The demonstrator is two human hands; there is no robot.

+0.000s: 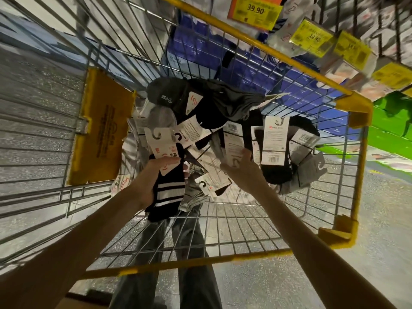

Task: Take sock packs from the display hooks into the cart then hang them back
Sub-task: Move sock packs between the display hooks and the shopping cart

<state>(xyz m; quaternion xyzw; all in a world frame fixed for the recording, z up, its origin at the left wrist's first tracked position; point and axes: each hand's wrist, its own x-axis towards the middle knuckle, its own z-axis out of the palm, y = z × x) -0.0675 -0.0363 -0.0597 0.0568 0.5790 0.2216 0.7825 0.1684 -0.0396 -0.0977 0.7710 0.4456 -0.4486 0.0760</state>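
Shop aisle, yellow price tags (312, 37) top right, wire cart (356, 105) holds the sock-pack pile (211, 112): take-down looks done, re-hang just starting, left hand (151, 175) grips striped pack (169, 192), right hand (245, 168) fingers on another card, pinch unclear.

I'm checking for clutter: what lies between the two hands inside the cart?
In the head view, a white-carded sock pack atop grey socks lies between the left hand, gripping the striped pack, and the right hand.
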